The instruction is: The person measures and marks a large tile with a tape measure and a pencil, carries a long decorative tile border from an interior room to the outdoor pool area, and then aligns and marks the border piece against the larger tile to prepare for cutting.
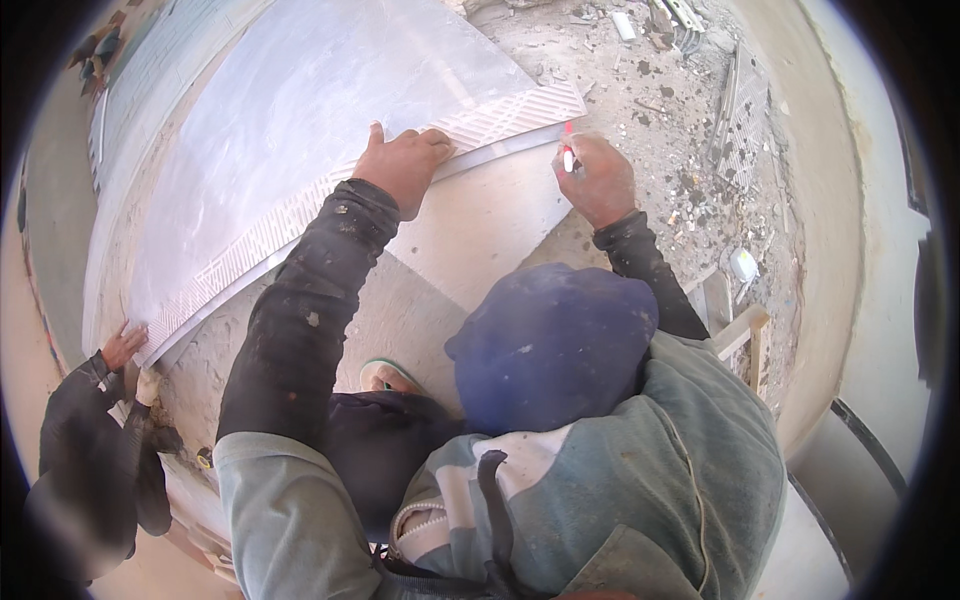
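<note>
A large pale grey slab point(300, 110) slants across the upper part of the view, with a ridged white band point(510, 117) along its near edge. My left hand point(405, 168) grips this edge near the middle, fingers bent over the ridged band and thumb raised. Just below the slab's right corner, my right hand point(600, 182) is closed round a slim red-and-white pen point(569, 158), its red end pointing up at the edge. A smooth pale board point(490, 230) lies beneath the slab's near edge. Part of the pen is hidden in my fingers.
At far left, a co-worker's hand point(124, 346) touches the slab's other end. Rubble point(660, 130) covers the floor at right, with a textured offcut point(742, 120) and a small white box point(743, 265). A rounded blue cloth shape point(555, 345) blocks part of the floor before me.
</note>
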### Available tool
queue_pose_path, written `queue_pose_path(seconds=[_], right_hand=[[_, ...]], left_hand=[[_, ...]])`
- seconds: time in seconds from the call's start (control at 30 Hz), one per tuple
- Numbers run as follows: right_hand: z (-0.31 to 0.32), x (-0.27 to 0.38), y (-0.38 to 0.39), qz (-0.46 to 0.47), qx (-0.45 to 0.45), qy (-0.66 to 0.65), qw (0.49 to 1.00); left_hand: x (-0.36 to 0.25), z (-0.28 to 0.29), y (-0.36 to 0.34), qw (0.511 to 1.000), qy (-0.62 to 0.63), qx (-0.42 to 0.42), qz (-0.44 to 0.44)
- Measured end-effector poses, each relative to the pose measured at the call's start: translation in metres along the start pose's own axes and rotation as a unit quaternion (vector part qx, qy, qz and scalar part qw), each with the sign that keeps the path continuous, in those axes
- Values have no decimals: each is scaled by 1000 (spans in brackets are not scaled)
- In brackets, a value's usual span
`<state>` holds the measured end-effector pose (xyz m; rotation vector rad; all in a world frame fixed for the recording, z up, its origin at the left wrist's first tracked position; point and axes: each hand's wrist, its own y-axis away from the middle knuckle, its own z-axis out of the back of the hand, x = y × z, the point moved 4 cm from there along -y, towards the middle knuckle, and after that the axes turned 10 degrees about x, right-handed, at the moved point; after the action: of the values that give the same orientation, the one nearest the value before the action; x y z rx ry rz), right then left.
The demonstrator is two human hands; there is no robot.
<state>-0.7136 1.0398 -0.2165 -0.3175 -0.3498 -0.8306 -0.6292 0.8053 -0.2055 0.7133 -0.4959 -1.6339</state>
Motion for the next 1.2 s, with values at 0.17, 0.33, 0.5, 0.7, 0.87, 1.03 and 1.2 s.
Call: queue_pose_path(seconds=[0.17, 0.33, 0.5, 0.7, 0.87, 1.03, 1.2], right_hand=[[-18, 40, 0, 59, 52, -24, 997], [-20, 79, -3, 153, 22, -96, 983], [-24, 87, -20, 68, 87, -207, 972], [-37, 93, -44, 3, 145, -274, 951], [-25, 58, -49, 82, 159, -58, 982], [-36, 31, -48, 112, 238, 31, 964], [-37, 24, -44, 104, 243, 9, 964]], left_hand=[[2, -6, -6, 1000, 6, -18, -17], [-2, -6, -11, 995, 66, -63, -34], [2, -6, -14, 982, 177, -65, -27], [12, -3, -14, 976, 182, -83, -88], [18, -8, -15, 974, 216, -52, -47], [21, -3, -14, 975, 219, -43, -19], [21, 8, -2, 928, 336, -155, -38]])
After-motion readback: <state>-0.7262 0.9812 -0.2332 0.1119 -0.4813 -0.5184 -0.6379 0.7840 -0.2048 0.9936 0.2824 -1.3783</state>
